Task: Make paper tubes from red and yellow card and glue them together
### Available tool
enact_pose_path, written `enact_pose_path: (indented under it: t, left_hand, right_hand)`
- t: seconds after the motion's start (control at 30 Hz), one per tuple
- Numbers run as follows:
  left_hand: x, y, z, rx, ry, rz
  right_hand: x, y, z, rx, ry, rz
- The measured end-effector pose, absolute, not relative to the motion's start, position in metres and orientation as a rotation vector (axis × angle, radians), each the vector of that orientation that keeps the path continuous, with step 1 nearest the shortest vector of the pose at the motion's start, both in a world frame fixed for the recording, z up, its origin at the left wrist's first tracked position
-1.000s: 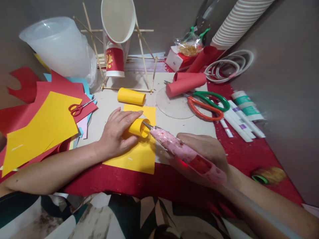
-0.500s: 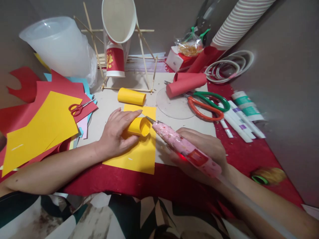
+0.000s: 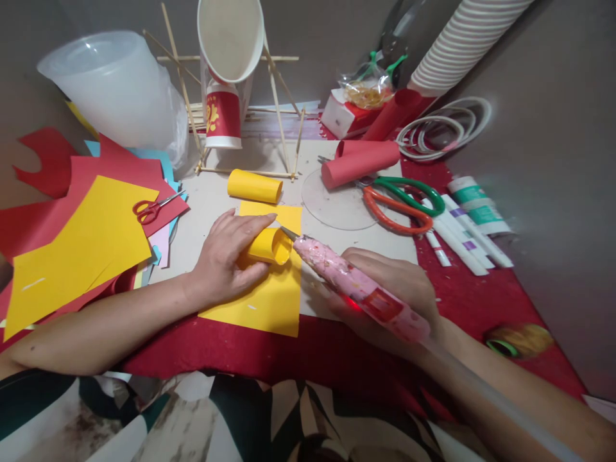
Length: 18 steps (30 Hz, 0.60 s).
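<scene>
My left hand (image 3: 233,247) is closed round a small yellow paper tube (image 3: 264,246), its open end facing right. Beneath it lies a flat yellow paper sheet (image 3: 269,301). In my right hand (image 3: 392,282) is a pink hot glue gun (image 3: 353,273) with a small red light glowing on its side. The metal nozzle points up and left, at the upper rim of the tube near my left fingertips; whether it touches the paper I cannot tell. A second yellow tube (image 3: 255,187) lies just beyond my left hand.
Large scissors (image 3: 399,224) lie under a red paper tube (image 3: 360,165), on a clear disc. Markers (image 3: 462,240) are on the right. A stick frame with paper cups (image 3: 224,115) stands behind. Small red scissors (image 3: 149,210) rest on coloured paper (image 3: 86,237) at left.
Almost nothing differs. The view has shifted very slightly, and both hands keep the same hold on the paper tube and the glue gun.
</scene>
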<state>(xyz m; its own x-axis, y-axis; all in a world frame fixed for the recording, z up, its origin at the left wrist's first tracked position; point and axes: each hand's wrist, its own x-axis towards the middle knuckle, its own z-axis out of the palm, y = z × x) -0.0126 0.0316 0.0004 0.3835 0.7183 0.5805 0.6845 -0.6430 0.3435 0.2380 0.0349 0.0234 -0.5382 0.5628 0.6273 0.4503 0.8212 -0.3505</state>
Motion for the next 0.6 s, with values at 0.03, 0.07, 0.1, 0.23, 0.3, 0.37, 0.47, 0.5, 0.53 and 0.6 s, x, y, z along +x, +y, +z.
enact_pose_path:
  t: [0.03, 0.07, 0.1, 0.23, 0.3, 0.37, 0.47, 0.5, 0.53, 0.6]
  left_hand:
    - [-0.0128, 0.0316, 0.0005, 2.578, 1.307, 1.111]
    - [-0.013, 0.0316, 0.0006, 2.582, 1.313, 1.099]
    - [-0.0132, 0.0316, 0.0006, 2.585, 1.322, 1.087]
    - [-0.0136, 0.0315, 0.0002, 2.583, 1.334, 1.071]
    - [-0.0134, 0.0315, -0.0001, 2.581, 1.318, 1.092]
    - [-0.0132, 0.0315, -0.0002, 2.582, 1.303, 1.11]
    - [-0.013, 0.0315, 0.0003, 2.587, 1.295, 1.112]
    - [-0.0131, 0.0315, 0.0006, 2.587, 1.295, 1.108]
    - [-0.0132, 0.0315, 0.0009, 2.586, 1.296, 1.103]
    - [-0.0135, 0.0314, 0.0012, 2.579, 1.309, 1.084]
  right_hand:
    - [0.2383, 0.0348, 0.0245, -0.739, -2.235, 0.187]
    - [0.2387, 0.0347, 0.0253, -0.743, -2.236, 0.183]
    - [0.2391, 0.0346, 0.026, -0.743, -2.243, 0.177]
    - [0.24, 0.0346, 0.0256, -0.756, -2.327, 0.14]
    - [0.2405, 0.034, 0.0234, -0.763, -2.321, 0.141]
    - [0.2413, 0.0331, 0.0207, -0.772, -2.296, 0.176]
    - [0.2426, 0.0316, 0.0178, -0.805, -2.312, 0.278]
    - [0.2427, 0.0313, 0.0175, -0.813, -2.313, 0.297]
    - [0.2425, 0.0311, 0.0175, -0.81, -2.306, 0.293]
    - [0.2414, 0.0313, 0.0181, -0.779, -2.284, 0.243]
